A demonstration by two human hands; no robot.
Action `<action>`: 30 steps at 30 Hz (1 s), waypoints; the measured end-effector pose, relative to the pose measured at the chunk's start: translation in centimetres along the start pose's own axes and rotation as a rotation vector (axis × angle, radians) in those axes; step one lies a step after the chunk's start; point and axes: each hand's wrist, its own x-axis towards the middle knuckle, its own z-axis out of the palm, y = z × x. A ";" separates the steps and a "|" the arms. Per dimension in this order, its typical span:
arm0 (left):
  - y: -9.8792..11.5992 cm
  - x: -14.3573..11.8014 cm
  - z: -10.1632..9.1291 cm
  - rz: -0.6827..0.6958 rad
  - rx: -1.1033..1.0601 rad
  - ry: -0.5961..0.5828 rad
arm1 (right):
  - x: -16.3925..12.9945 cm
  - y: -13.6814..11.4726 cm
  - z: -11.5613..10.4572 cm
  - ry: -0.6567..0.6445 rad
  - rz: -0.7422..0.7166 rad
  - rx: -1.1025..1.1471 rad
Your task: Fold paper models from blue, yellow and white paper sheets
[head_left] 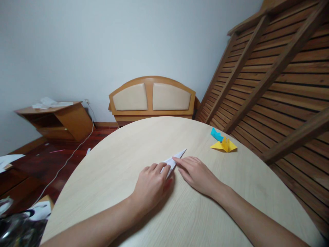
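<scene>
A white sheet of folded paper, narrow with a sharp tip pointing away to the right, is held just above or against the round table near its middle. My left hand grips its near end, fingers curled over the top; the thumb side is partly hidden below. My right hand comes in from the right, its index fingertip pressing on the paper's upper face and edge, with the thumb lower beside it. Further right lie a yellow origami piece with spread points and a small blue origami piece touching or just behind it.
The pale round table fills the foreground. Behind it stands a padded headboard by the wall. A slatted wooden panel leans at the right. On the left are a low wooden cabinet with papers and a white cable across the floor.
</scene>
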 end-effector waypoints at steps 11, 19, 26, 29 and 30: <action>-1.5 0.7 1.2 -0.088 -0.387 0.101 | -0.1 -2.6 -1.9 0.047 0.104 -0.033; -6.4 2.0 4.0 -0.143 -0.262 0.076 | -0.5 -4.0 -0.7 -0.063 -0.044 0.001; -7.3 1.9 4.8 -0.100 -0.162 -0.015 | -0.2 2.3 -1.3 0.043 0.126 -0.123; -7.1 1.9 4.7 -0.094 -0.152 -0.026 | -0.4 3.8 -1.6 0.070 0.204 -0.178; -7.1 1.9 4.6 -0.095 -0.149 -0.029 | -0.4 4.0 -1.6 0.085 0.227 -0.200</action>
